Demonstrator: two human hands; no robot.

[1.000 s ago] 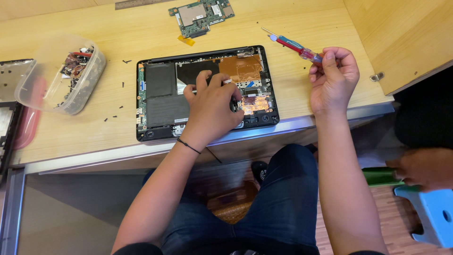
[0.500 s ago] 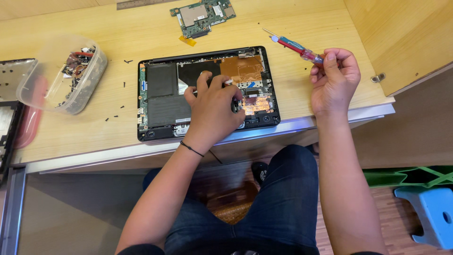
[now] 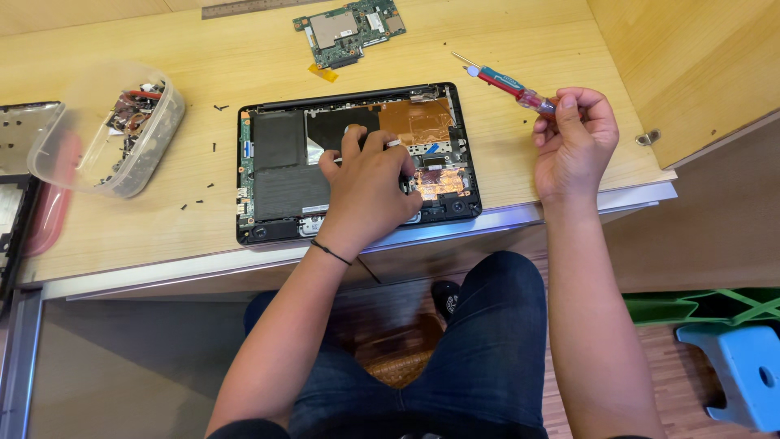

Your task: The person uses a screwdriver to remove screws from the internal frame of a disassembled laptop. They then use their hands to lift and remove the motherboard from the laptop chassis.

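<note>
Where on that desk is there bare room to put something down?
Bare wood lies between the plastic tub and the opened laptop, though small screws dot it, and between the circuit board and screwdriver. The laptop under the left hand is crowded.

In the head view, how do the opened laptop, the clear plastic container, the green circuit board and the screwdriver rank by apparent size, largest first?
1. Opened laptop
2. Clear plastic container
3. Green circuit board
4. Screwdriver, thin, held in the right hand, partly hidden.
</note>
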